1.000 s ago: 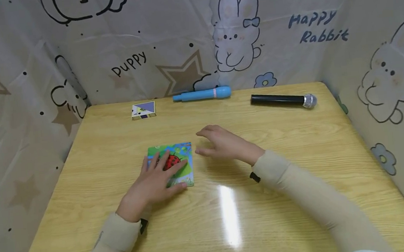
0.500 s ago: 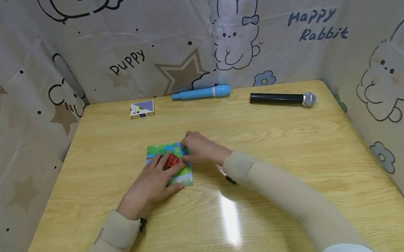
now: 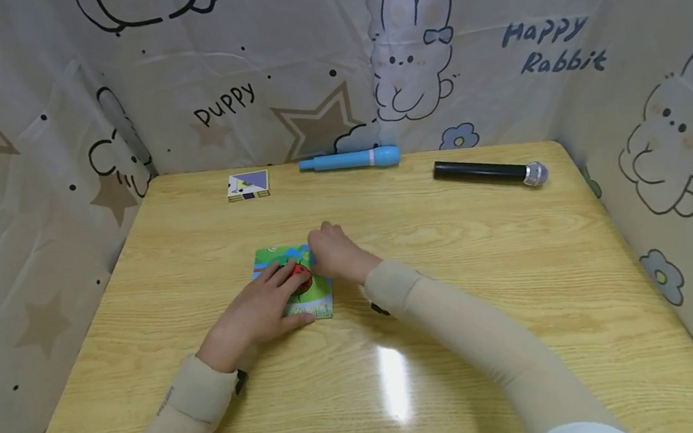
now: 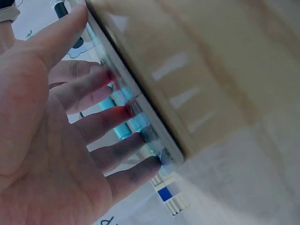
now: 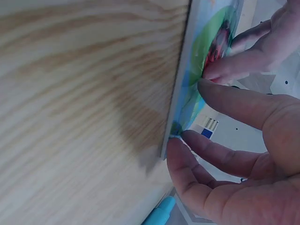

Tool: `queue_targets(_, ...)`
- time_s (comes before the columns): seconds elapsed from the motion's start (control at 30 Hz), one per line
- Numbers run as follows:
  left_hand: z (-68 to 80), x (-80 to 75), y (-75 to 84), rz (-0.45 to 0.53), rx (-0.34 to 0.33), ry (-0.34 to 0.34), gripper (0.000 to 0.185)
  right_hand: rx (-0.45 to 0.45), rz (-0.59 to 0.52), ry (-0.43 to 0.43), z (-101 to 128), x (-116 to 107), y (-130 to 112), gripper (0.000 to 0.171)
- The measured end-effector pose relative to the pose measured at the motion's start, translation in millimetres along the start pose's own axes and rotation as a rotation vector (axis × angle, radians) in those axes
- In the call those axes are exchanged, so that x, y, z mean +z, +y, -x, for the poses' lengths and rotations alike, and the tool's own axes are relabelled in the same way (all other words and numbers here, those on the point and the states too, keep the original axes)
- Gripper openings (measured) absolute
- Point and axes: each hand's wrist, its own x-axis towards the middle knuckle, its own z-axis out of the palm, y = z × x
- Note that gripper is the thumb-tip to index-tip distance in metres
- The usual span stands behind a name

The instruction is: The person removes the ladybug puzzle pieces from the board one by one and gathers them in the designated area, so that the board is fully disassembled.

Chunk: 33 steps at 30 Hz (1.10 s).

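Observation:
A thin square picture board (image 3: 314, 305) with a red ladybug on green and blue lies flat on the table. My left hand (image 3: 261, 306) rests on its left part, fingers spread over the ladybug and thumb at the near edge; the left wrist view shows those fingertips (image 4: 124, 111) pressing the printed face. At the board's upper right corner my right hand (image 3: 337, 253) has its fingers curled. In the right wrist view its thumb (image 5: 234, 101) touches the face and the other fingertips grip around the corner, hiding it in the head view.
Along the back of the wooden table (image 3: 488, 348) lie a small card-printed box (image 3: 248, 185), a blue microphone (image 3: 350, 160) and a black microphone with a silver head (image 3: 491, 172). A patterned cloth (image 3: 307, 55) stands behind and on both sides.
My right hand has moved left from beside the board onto its upper right corner, and its fingers have curled. The left hand has stayed on the board, its index finger drawn in slightly.

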Motion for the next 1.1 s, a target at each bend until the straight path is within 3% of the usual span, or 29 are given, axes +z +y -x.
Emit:
queue_targets(0.43, -7.0, -12.0, 6.8, 0.066, -0.053, -0.071, 0.075, 0.05, -0.024, -0.029, -3, -5, 4, 0.037)
queue_targets(0.77, -6.6, -13.5, 7.4, 0.064, -0.08, -0.089, 0.077, -0.045, -0.12, 0.113, 7, 9, 17, 0.046)
queue_targets(0.97, -5.7, -12.8, 7.9, 0.077, -0.077, -0.083, 0.073, -0.11, -0.249, 0.227, 12, 9, 36, 0.02)
queue_targets(1.1, -4.6, -10.5, 7.9, 0.088, -0.074, -0.073, 0.073, -0.131, -0.33, 0.249, 18, -2, 55, 0.008)
